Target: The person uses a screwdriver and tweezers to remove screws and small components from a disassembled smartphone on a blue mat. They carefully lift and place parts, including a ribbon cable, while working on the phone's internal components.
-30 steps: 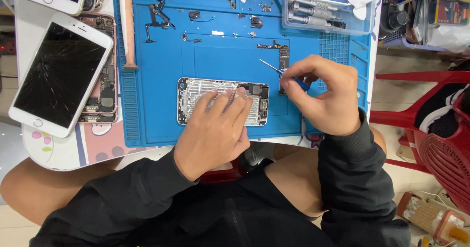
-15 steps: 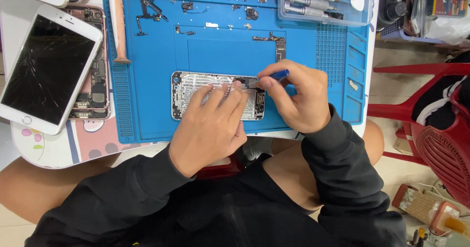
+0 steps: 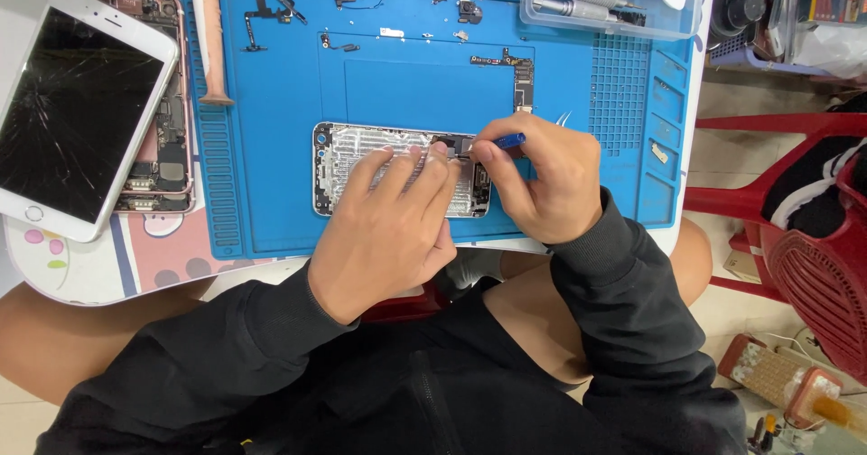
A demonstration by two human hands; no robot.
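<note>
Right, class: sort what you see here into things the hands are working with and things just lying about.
In use:
- left hand, fingers pressing on the opened phone housing
- right hand, holding a blue-handled tool at the housing's end
- blue work mat underneath

Lying about:
- cracked white phone
- clear screwdriver tray
- loose small parts on the mat
- red stool

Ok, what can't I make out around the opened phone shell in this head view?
- Tip of the blue tool: hidden by the right hand, head view.
- Middle of the phone shell: covered by the left hand.
- Loose parts on the blue mat: too small to identify.
- Clear tool box: cut off by the top edge.
</note>
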